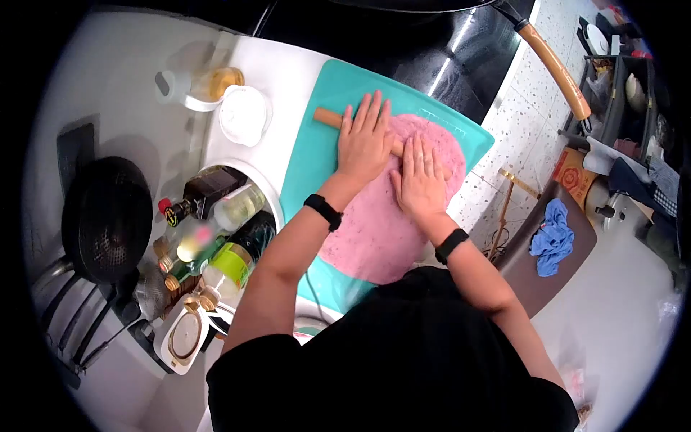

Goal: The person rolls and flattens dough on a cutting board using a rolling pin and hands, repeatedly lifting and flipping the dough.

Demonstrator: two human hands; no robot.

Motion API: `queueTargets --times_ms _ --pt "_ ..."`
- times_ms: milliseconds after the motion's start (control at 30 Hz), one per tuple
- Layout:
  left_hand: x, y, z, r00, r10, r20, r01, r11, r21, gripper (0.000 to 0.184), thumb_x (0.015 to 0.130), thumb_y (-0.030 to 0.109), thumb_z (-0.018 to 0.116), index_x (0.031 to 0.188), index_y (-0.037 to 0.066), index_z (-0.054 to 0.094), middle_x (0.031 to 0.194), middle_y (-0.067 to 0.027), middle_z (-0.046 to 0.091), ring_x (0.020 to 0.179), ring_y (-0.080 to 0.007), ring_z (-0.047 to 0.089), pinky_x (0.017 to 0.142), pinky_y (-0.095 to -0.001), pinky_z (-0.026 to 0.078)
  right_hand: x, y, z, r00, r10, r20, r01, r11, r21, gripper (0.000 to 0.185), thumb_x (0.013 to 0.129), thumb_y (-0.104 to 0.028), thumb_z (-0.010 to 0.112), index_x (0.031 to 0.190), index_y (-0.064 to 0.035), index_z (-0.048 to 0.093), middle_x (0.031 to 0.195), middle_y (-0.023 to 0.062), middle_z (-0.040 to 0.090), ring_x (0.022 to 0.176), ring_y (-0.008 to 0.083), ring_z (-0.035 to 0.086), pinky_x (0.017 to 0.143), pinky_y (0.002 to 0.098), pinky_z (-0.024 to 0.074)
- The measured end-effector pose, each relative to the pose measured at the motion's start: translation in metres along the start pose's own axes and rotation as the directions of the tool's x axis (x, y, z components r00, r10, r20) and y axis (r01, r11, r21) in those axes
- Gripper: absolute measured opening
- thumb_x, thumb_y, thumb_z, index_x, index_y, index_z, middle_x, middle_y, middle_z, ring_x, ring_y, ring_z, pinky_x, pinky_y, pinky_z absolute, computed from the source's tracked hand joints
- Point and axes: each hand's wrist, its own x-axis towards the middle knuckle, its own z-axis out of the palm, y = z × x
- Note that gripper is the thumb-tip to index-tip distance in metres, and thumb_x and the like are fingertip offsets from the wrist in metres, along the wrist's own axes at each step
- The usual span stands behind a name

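A wide, flat sheet of pink dough (381, 223) lies on a teal mat (306, 169). Across its far part runs a wooden rolling pin (328, 117), its left end sticking out over the mat. My left hand (366, 140) lies flat on the pin left of the middle, fingers stretched out and pointing away from me. Close beside it, my right hand (421, 180) rests on the pin's right part, palm down with fingers extended. Neither hand is wrapped round the pin. Both palms hide much of it.
Beyond the mat is a black cooktop (360, 43) with a pan whose wooden handle (554, 68) juts right. Left stand a white-lidded container (245, 115) and a tub of bottles (241, 205). A black strainer (108, 219) hangs at far left. A blue cloth (553, 237) lies right.
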Motion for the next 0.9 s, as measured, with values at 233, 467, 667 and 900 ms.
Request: queueTargets --times_ms 233,467,667,900 --pt "0.082 0.005 0.015 0.983 0.049 -0.179 -0.024 0.990 0.141 0.059 0.098 0.029 0.051 0.151 0.004 0.043 0.161 -0.0111 0.037 0.151 -0.0299 0.030 0.120 -0.0599 0.014 0.069 0.037 -0.017 0.992 0.057 -0.112 -0.066 0.994 -0.082 0.067 0.101 -0.041 0.047 0.145 0.0090 0.043 0.159 0.0228 0.036 0.152 0.0305 0.027 0.123 0.0508 0.0178" --pt "0.051 0.022 -0.041 0.941 0.047 -0.336 -0.099 0.985 -0.139 0.058 0.101 0.022 0.047 0.155 0.002 0.035 0.163 -0.0147 0.032 0.154 -0.0367 0.019 0.123 -0.0580 0.004 0.065 0.053 -0.032 0.955 -0.077 -0.288 0.064 0.996 -0.056 0.054 0.099 -0.036 0.049 0.137 0.0019 0.052 0.148 0.0216 0.047 0.143 0.0328 0.038 0.119 0.0495 0.0264" --pt "-0.076 0.046 -0.111 0.965 -0.009 -0.262 -0.032 0.988 -0.153 0.059 0.101 0.018 0.045 0.155 -0.001 0.032 0.163 -0.0180 0.030 0.154 -0.0395 0.019 0.124 -0.0549 0.008 0.051 0.047 -0.029 0.957 -0.235 -0.169 0.199 0.958 -0.207 0.022 0.094 -0.016 0.049 0.113 -0.0056 0.056 0.109 0.0139 0.060 0.109 0.0304 0.058 0.089 0.0435 0.0478" --pt "-0.209 0.076 -0.138 0.975 0.025 -0.219 -0.042 0.996 -0.075 0.058 0.099 0.017 0.052 0.152 -0.001 0.037 0.157 -0.0205 0.038 0.149 -0.0394 0.030 0.122 -0.0533 0.018 -0.139 -0.033 -0.060 0.986 -0.158 0.054 0.135 0.946 0.295 0.031 0.102 -0.018 0.047 0.129 -0.0049 0.050 0.109 0.0205 0.062 0.092 0.0423 0.065 0.077 0.0528 0.0527"
